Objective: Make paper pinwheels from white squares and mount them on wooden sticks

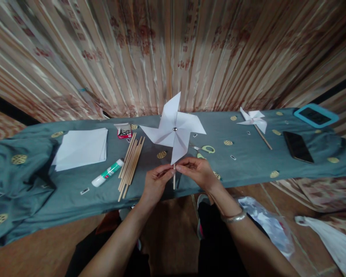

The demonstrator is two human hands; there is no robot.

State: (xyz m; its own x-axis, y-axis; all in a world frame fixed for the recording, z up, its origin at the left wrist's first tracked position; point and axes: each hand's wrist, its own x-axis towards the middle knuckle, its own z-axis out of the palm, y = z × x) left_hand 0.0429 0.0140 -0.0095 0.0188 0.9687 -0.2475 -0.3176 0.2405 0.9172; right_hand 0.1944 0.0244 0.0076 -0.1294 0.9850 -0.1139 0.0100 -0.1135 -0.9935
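A white paper pinwheel (pixel 182 127) with a silver pin at its centre stands upright before me, above the cloth-covered table. Both hands pinch its wooden stick just under the paper blades. My left hand (pixel 156 181) closes on the stick from the left, thumb and fingertips together. From the other side, my right hand (pixel 198 172) grips the same stick, its fingertips almost touching the left ones. The stick's lower end (pixel 174 182) shows below the fingers. Behind the pinwheel's right side lie green-handled scissors (pixel 208 149), partly hidden.
Left on the table (pixel 75 200) are white paper sheets (pixel 80 149), a glue stick (pixel 107 173), several wooden sticks (pixel 132 163) and a red box of pins (pixel 123 131). To the right lie another pinwheel (pixel 254 117), a phone (pixel 298 147) and a blue-framed device (pixel 316 115). Plastic bags (pixel 266 223) rest on the floor.
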